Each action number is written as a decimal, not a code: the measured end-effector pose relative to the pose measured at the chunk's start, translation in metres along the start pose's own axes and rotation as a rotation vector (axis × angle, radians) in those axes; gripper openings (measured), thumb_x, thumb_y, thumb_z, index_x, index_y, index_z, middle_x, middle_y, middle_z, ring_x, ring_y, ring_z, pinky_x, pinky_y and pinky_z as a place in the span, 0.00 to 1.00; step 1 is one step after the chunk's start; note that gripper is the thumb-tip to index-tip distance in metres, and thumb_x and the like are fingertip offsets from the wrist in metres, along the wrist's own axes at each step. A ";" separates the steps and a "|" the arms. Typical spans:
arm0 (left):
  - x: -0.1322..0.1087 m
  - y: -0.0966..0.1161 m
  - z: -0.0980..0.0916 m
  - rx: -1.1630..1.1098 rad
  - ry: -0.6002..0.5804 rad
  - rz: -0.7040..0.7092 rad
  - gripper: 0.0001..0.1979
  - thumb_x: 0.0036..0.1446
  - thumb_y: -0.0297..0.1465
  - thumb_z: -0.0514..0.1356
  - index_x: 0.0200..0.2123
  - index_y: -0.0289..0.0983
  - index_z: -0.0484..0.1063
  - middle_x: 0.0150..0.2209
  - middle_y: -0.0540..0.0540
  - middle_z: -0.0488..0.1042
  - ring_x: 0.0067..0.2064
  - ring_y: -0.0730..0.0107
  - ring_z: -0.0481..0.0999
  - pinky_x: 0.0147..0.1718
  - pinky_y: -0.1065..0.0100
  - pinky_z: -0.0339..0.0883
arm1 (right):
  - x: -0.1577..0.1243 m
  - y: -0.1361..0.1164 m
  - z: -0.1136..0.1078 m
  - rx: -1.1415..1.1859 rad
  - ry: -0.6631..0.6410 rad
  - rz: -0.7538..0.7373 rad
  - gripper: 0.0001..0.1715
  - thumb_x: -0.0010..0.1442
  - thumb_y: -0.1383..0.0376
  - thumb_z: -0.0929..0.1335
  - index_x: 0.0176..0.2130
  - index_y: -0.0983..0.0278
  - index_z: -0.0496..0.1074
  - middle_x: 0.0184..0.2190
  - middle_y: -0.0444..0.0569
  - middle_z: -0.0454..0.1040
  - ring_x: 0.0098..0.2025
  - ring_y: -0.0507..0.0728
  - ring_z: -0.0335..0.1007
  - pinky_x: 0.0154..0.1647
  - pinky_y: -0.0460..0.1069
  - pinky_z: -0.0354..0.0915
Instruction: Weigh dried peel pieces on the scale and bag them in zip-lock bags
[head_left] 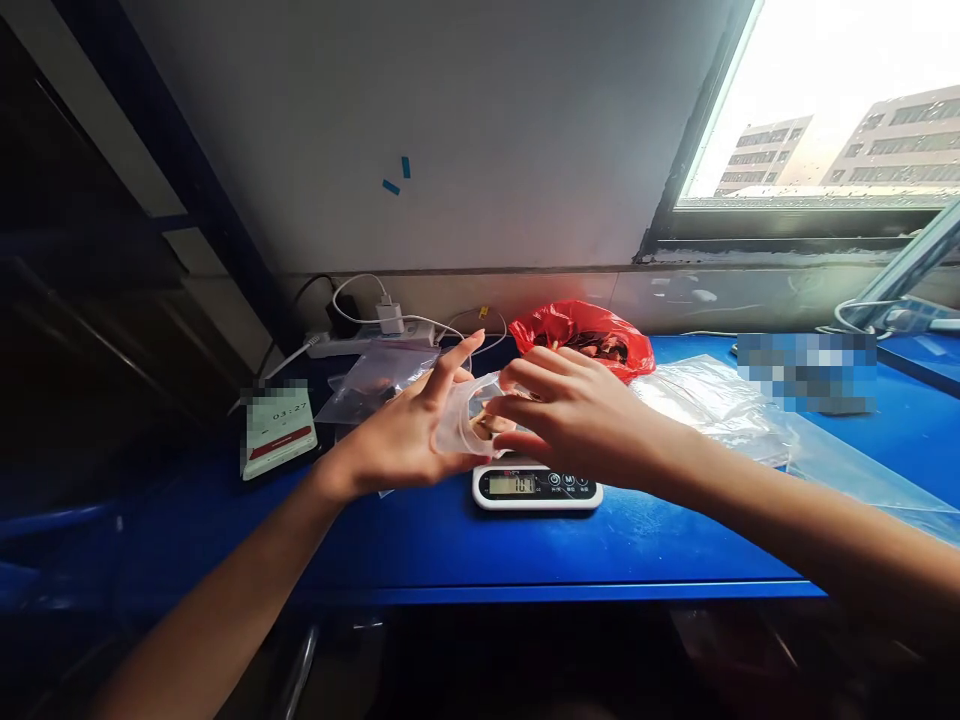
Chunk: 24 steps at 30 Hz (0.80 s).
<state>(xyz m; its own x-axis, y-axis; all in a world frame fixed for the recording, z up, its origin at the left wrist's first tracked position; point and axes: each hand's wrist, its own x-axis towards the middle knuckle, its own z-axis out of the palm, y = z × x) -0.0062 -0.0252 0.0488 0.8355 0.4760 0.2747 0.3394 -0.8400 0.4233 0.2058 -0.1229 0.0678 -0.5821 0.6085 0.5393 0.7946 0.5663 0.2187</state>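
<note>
My left hand (409, 430) and my right hand (574, 415) meet over a small digital scale (537, 486) on the blue table (450, 545). Between them they hold a small clear plastic bag (471, 415) with some brownish pieces inside. The left hand grips the bag's left side with its index finger stretched up. My right hand's fingers pinch the bag's right edge. The bag hangs just above the scale's platform, and whether it touches it is hidden. The scale's display is lit.
A red plastic bag (585, 335) with brown contents sits behind the hands. Clear bags (379, 375) lie at left, a pile of clear plastic (720, 405) at right. A phone showing a timer (279, 430) lies at left, a power strip with a charger (375, 335) by the wall.
</note>
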 end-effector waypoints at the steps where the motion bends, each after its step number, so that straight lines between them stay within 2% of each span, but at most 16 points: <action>1: -0.001 -0.001 -0.001 -0.017 -0.001 0.001 0.56 0.51 0.48 0.66 0.70 0.50 0.29 0.54 0.36 0.70 0.51 0.47 0.76 0.46 0.50 0.74 | 0.003 0.004 0.002 0.072 0.004 0.013 0.15 0.67 0.58 0.64 0.44 0.63 0.77 0.41 0.53 0.75 0.41 0.59 0.68 0.41 0.54 0.64; 4: -0.003 -0.004 -0.004 -0.042 0.061 0.005 0.54 0.52 0.43 0.67 0.70 0.52 0.31 0.50 0.40 0.73 0.50 0.49 0.77 0.48 0.49 0.73 | -0.006 0.024 0.012 0.292 0.055 0.208 0.20 0.69 0.58 0.61 0.51 0.66 0.73 0.43 0.55 0.75 0.44 0.57 0.69 0.44 0.53 0.66; 6: -0.005 -0.006 -0.007 -0.089 0.127 -0.015 0.54 0.52 0.41 0.67 0.70 0.52 0.33 0.47 0.42 0.72 0.50 0.49 0.76 0.49 0.48 0.72 | -0.022 0.039 0.022 0.284 0.043 0.359 0.21 0.68 0.58 0.62 0.54 0.68 0.70 0.45 0.57 0.74 0.45 0.58 0.70 0.45 0.54 0.67; 7: -0.005 -0.006 -0.008 -0.129 0.148 -0.031 0.54 0.52 0.41 0.67 0.70 0.51 0.33 0.47 0.41 0.71 0.50 0.48 0.76 0.47 0.49 0.73 | -0.030 0.044 0.028 0.252 -0.005 0.378 0.23 0.66 0.58 0.64 0.56 0.66 0.69 0.47 0.58 0.73 0.47 0.59 0.70 0.47 0.55 0.67; 10: -0.006 -0.007 -0.010 -0.207 0.181 -0.062 0.55 0.49 0.42 0.69 0.70 0.51 0.35 0.47 0.41 0.70 0.50 0.47 0.75 0.43 0.53 0.75 | -0.042 0.052 0.043 0.239 -0.210 0.266 0.31 0.62 0.62 0.68 0.63 0.58 0.63 0.50 0.55 0.71 0.48 0.59 0.69 0.49 0.55 0.68; 12: -0.006 -0.008 -0.010 -0.202 0.195 -0.067 0.55 0.49 0.39 0.70 0.70 0.51 0.36 0.46 0.42 0.69 0.50 0.48 0.75 0.42 0.54 0.75 | -0.039 0.052 0.051 0.256 -0.284 0.186 0.33 0.62 0.66 0.67 0.65 0.56 0.62 0.47 0.53 0.72 0.47 0.58 0.70 0.48 0.53 0.68; 16: -0.006 -0.009 -0.008 -0.206 0.182 -0.075 0.54 0.49 0.40 0.69 0.70 0.50 0.37 0.46 0.42 0.69 0.47 0.50 0.75 0.40 0.55 0.74 | -0.024 0.052 0.061 0.257 -0.309 0.145 0.25 0.65 0.67 0.64 0.60 0.56 0.67 0.42 0.51 0.75 0.43 0.57 0.72 0.46 0.53 0.68; 18: -0.005 -0.010 -0.007 -0.174 0.169 -0.070 0.54 0.49 0.41 0.69 0.70 0.48 0.37 0.45 0.41 0.70 0.47 0.49 0.75 0.43 0.52 0.73 | -0.019 0.051 0.062 0.273 -0.297 0.159 0.23 0.64 0.67 0.65 0.58 0.56 0.69 0.40 0.50 0.76 0.41 0.57 0.73 0.44 0.52 0.68; 22: -0.004 -0.011 -0.005 -0.135 0.153 -0.060 0.54 0.49 0.41 0.69 0.70 0.49 0.37 0.45 0.42 0.70 0.48 0.50 0.75 0.46 0.51 0.71 | -0.013 0.048 0.061 0.359 -0.259 0.280 0.17 0.61 0.59 0.69 0.50 0.56 0.73 0.39 0.48 0.77 0.39 0.57 0.74 0.38 0.51 0.67; 24: -0.004 -0.012 -0.004 -0.130 0.155 -0.054 0.54 0.49 0.41 0.69 0.70 0.49 0.37 0.45 0.42 0.70 0.48 0.51 0.75 0.45 0.52 0.71 | -0.011 0.046 0.060 0.393 -0.253 0.323 0.15 0.61 0.58 0.69 0.48 0.56 0.74 0.38 0.47 0.78 0.38 0.57 0.74 0.37 0.50 0.67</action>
<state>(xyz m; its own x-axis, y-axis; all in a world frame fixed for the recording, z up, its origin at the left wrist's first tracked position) -0.0154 -0.0162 0.0466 0.7375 0.5623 0.3739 0.3148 -0.7761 0.5464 0.2385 -0.0700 0.0227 -0.3819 0.8721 0.3060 0.8436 0.4641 -0.2700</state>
